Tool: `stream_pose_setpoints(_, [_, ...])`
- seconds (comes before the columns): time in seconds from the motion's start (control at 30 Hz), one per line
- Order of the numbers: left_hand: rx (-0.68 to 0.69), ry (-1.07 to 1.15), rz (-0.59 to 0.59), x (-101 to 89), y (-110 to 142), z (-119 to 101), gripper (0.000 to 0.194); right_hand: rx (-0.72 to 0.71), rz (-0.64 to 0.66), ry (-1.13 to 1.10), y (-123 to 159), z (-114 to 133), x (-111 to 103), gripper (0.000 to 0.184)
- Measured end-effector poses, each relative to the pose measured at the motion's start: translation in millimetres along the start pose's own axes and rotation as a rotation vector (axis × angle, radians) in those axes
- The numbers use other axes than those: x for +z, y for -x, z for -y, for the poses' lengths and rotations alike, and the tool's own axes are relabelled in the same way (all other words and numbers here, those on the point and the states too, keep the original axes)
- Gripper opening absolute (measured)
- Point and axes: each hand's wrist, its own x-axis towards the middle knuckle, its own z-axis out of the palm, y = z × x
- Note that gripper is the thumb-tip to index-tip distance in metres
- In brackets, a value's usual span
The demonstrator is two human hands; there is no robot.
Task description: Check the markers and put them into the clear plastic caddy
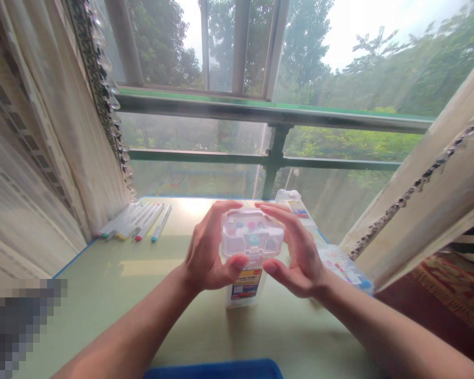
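A clear plastic marker case [247, 287] stands upright in front of me, a yellow and dark label on its front. Through its transparent lid [253, 234] a few pink and teal marker ends show. My left hand [215, 250] curls round the left side of the lid, thumb at the front edge and fingers behind. On the other side my right hand [296, 250] curves in the same way, its thumb near the front right corner. Some fingertips are hidden behind the lid, so their exact contact cannot be made out.
Several capped markers [146, 223] lie side by side at the table's far left. Another clear case [298, 208] stands at the back right, near a box with coloured pictures [342, 268]. A blue object [217, 370] sits at the near edge. Curtains [59, 116] flank the window.
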Motion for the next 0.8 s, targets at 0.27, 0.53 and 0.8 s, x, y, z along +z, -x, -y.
stream_pose_setpoints(0.27, [-0.028, 0.026, 0.027, 1.5, 2, 1, 0.069, 0.108, 0.009, -0.120, 5, -4, -1, 0.056])
stream_pose_setpoints(0.53, [0.029, 0.006, 0.022, 2.2, 1, 0, 0.069, 0.098, -0.023, -0.053, 5, -1, 1, 0.054])
stream_pose_setpoints(0.8, [0.120, -0.039, -0.025, 1.4, -5, -8, 0.053, 0.055, -0.027, -0.039, 4, 2, 0, 0.053])
